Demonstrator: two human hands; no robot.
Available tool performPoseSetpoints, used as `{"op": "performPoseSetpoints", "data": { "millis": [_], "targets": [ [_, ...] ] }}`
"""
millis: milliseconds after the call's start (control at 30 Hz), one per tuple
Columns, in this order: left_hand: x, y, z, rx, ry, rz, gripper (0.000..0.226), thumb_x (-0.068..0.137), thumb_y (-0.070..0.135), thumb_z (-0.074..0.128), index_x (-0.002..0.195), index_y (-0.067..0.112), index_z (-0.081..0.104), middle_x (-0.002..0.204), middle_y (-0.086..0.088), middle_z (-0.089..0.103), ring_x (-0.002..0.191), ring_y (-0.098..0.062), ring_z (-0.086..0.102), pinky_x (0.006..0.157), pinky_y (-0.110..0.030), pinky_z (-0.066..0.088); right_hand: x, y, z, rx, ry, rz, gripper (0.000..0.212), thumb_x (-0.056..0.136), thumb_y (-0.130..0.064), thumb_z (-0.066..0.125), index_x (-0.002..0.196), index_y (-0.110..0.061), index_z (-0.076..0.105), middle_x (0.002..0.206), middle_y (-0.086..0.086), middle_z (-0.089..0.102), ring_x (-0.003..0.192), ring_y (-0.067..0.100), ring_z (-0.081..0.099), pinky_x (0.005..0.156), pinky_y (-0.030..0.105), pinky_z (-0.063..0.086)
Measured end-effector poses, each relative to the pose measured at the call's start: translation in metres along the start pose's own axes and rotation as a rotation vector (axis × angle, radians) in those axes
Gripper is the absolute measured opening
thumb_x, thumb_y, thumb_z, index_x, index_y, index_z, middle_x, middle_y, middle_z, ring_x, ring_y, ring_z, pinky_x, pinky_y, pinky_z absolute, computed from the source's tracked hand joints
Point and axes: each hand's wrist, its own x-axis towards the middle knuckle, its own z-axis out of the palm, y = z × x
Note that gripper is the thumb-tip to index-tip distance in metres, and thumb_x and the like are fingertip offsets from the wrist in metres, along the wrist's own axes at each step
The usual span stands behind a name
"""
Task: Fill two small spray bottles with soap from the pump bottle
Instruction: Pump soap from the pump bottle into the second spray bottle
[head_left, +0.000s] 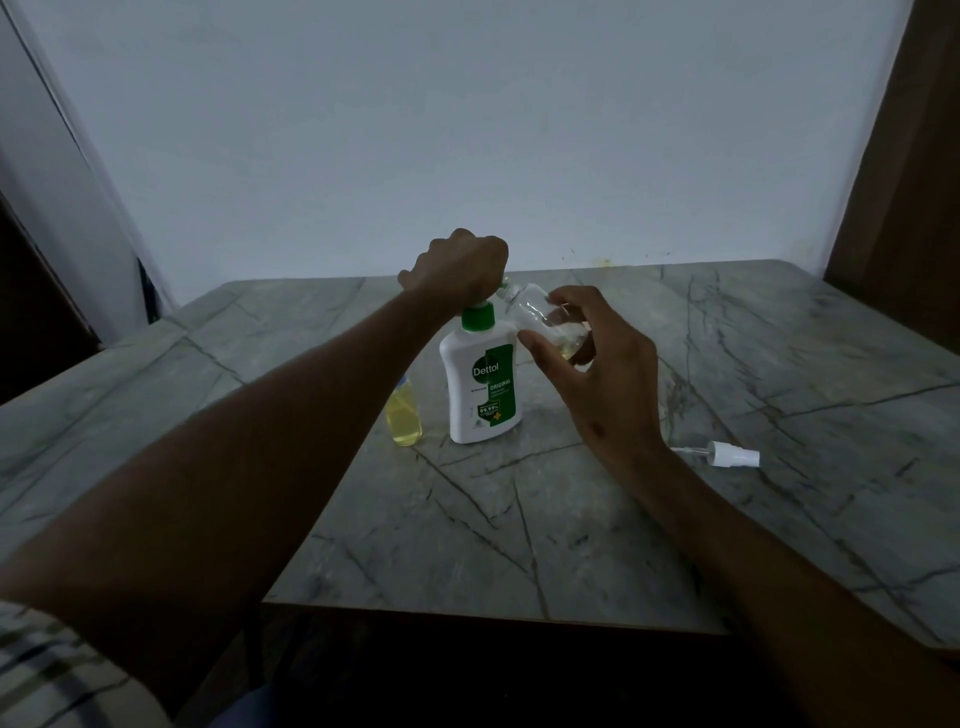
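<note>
Left hand fisted over Dettol pump bottle head; right hand grips clear spray bottle tilted, mouth at nozzle, to catch soap.

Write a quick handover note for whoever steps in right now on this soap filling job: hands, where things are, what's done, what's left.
Left hand: curled over the pump bottle head.
Right hand: holds the clear spray bottle tilted, mouth at the nozzle; only a little soap inside.
Done: the other spray bottle stands left of the pump bottle, yellow with soap.
Left: finish filling, then refit the spray cap lying on the table.
</note>
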Motion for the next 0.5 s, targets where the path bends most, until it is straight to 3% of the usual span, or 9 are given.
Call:
{"op": "performPoseSetpoints", "data": {
  "millis": [133,233,333,500],
  "targets": [
    [0.004,-0.003,0.0,0.0,0.005,0.022,0.026,0.094,0.031,0.041,0.109,0.012,0.051,0.11,-0.012,0.057,0.104,-0.03,0.056,0.109,-0.048,0.043,0.0,0.001,0.001,-0.011,0.006,-0.022,0.044,0.091,-0.04,0.074,0.126,-0.016,0.062,0.117,-0.003,0.07,0.094,-0.002,0.061,0.075,0.0,0.045],
    [0.006,-0.002,-0.003,-0.032,0.001,0.021,0.019,0.093,0.03,0.043,0.097,0.014,0.051,0.097,-0.007,0.058,0.085,-0.023,0.054,0.098,-0.042,0.046,0.0,0.001,-0.001,-0.007,0.009,-0.04,0.045,0.092,-0.037,0.074,0.129,-0.014,0.062,0.121,-0.001,0.069,0.1,0.001,0.061,0.08,0.004,0.046],
    [0.01,-0.001,-0.007,-0.09,0.006,0.017,0.012,0.09,0.024,0.045,0.083,0.016,0.048,0.087,-0.005,0.058,0.075,-0.02,0.052,0.083,-0.037,0.047,-0.002,0.004,-0.001,-0.005,-0.002,-0.052,0.045,0.091,-0.031,0.075,0.13,-0.012,0.062,0.12,0.002,0.069,0.092,0.007,0.064,0.079,0.005,0.047],
    [0.015,0.002,-0.008,-0.166,-0.024,0.0,0.014,0.096,0.021,0.045,0.085,0.014,0.049,0.09,-0.006,0.058,0.073,-0.018,0.054,0.067,-0.029,0.046,0.0,0.006,0.001,-0.013,-0.013,-0.055,0.047,0.092,-0.035,0.074,0.132,-0.015,0.062,0.118,0.001,0.068,0.085,0.004,0.062,0.072,0.003,0.046]
  ]
}}
